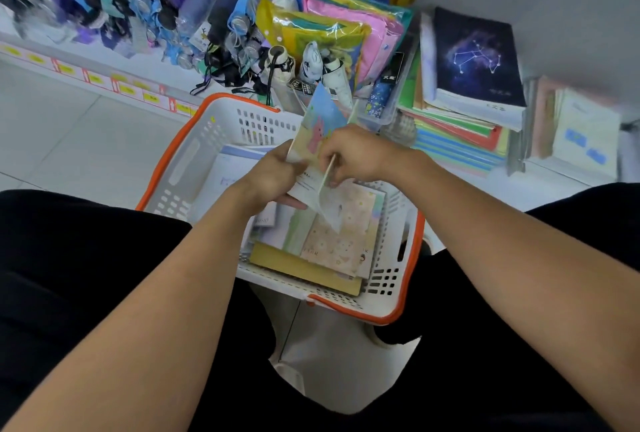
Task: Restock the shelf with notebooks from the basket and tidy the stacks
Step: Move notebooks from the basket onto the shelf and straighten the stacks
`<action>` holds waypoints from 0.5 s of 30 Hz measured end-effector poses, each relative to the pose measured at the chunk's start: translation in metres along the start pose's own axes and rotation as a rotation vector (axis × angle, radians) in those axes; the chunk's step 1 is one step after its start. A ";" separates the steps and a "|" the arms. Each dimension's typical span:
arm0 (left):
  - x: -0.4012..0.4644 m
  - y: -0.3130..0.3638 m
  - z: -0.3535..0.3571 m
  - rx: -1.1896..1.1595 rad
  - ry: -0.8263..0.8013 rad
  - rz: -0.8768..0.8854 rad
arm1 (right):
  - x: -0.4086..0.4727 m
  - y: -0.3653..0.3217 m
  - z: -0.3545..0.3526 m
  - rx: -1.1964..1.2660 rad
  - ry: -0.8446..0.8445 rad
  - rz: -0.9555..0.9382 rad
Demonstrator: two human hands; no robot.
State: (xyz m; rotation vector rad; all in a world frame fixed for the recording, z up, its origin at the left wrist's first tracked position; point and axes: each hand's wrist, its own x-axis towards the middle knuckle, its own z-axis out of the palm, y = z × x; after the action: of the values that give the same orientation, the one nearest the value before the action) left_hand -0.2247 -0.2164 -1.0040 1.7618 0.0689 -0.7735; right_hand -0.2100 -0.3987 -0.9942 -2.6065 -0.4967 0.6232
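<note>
Notebook (320, 126) pastel, pink bear cover, tilted, gripped by both hands above basket (180, 168).

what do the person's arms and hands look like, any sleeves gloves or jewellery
Both forearms are bare right up to the bottom edge of the picture, with no sleeve in sight. The left hand and the right hand wear no gloves, and no watch, bracelet or ring shows on the visible parts. Below the arms the person wears black clothing over the legs.
</note>
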 end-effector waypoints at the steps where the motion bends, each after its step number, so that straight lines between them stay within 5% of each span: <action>1: -0.002 0.004 0.002 -0.018 -0.005 0.018 | 0.000 -0.008 0.001 0.035 0.031 -0.019; 7: -0.017 0.002 -0.017 -0.167 -0.104 0.078 | 0.000 -0.033 0.016 0.546 0.414 -0.124; 10: -0.021 0.001 -0.028 -0.290 -0.068 0.094 | 0.000 -0.031 0.007 0.369 0.631 0.001; 12: -0.027 0.008 -0.038 -0.383 -0.021 0.136 | -0.001 -0.020 -0.004 0.298 0.779 0.280; 15: -0.036 0.033 -0.054 -0.539 -0.014 0.233 | -0.011 -0.026 -0.040 0.923 0.655 0.423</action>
State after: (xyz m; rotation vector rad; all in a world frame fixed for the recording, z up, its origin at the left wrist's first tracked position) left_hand -0.2141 -0.1684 -0.9504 1.2255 0.0551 -0.5336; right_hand -0.2059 -0.3934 -0.9461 -1.8296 0.4663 0.0341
